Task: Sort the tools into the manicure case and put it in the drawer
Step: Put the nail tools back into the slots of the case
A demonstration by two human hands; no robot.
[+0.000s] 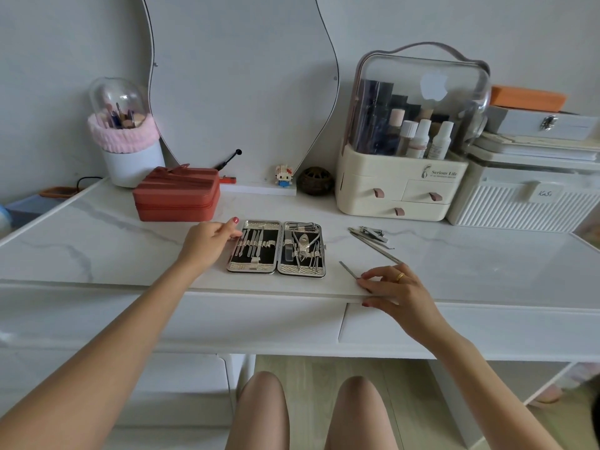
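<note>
— Head view, looking down: what's on the table (pixel 130 241)?

— A manicure case (pixel 276 247) lies open flat near the front edge, both halves showing metal tools strapped against black lining. The left hand (pixel 207 237) rests at the case's left edge, fingers curled against the rim, thumb on top, holding it.

— And the right hand (pixel 394 287)?

— It sits near the table's front edge, right of the case, fingertips pinching the near end of a thin metal file (pixel 348 269) that lies flat on the surface. A gold ring shows on one finger.

— Any tools still outside the case?

— Yes. A small heap of loose tools (pixel 373 237) lies further back and to the right: a nail clipper and a few long slim pieces, one reaching toward the right hand.

— The drawer?

— White drawer fronts (pixel 422 323) run under the tabletop, shut.

— What else is there?

— A red zip case (pixel 177 198) behind the left hand, a cream cosmetics organiser (pixel 402 186) with a clear lid, a brush holder (pixel 130 147), and a mirror (pixel 243 86) against the wall.
</note>
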